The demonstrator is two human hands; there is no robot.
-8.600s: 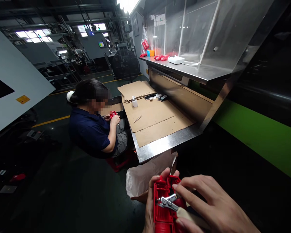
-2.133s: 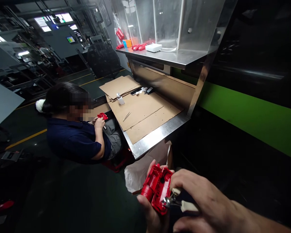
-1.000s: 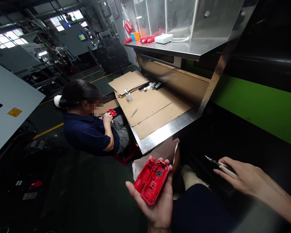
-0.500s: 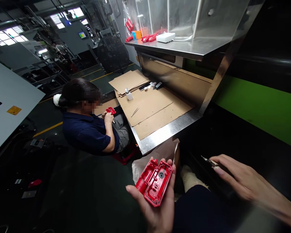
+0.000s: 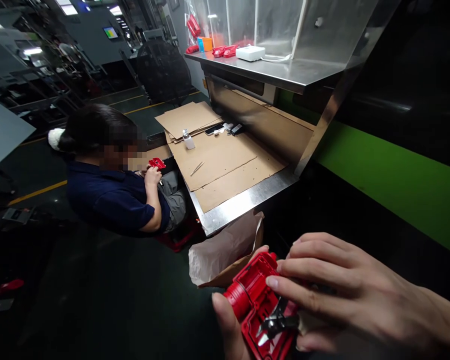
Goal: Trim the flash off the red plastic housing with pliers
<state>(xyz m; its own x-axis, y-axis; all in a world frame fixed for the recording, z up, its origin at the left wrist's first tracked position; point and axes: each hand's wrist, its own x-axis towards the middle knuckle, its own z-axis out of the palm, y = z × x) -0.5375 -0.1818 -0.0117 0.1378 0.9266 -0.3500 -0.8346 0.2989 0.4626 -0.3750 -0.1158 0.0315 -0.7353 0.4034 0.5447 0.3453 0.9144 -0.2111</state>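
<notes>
A glossy red plastic housing lies tilted in the left hand, in front of and below the near corner of the metal table. Its open face is turned up toward the camera. One end carries a stubby cylinder ringed with fine ridges; next to that runs a deep, straight-walled recess with bright highlights along its walls. A second, shallower compartment sits alongside, edged by a raised rim with a thin dark line following it, and small dark slots show in its floor. Part of this side is hidden by the tool and fingers.

The left hand grasps the housing, thumb along the near side by the ridged cylinder and a fingertip showing past the far edge. The right hand grips side cutters with a pale handle, mostly covered by the palm. Their metal jaws lie over the shallower compartment; whether the tips touch the plastic cannot be told. Two right fingertips reach over the housing's edge. A crumpled paper bag stands just behind.
</notes>
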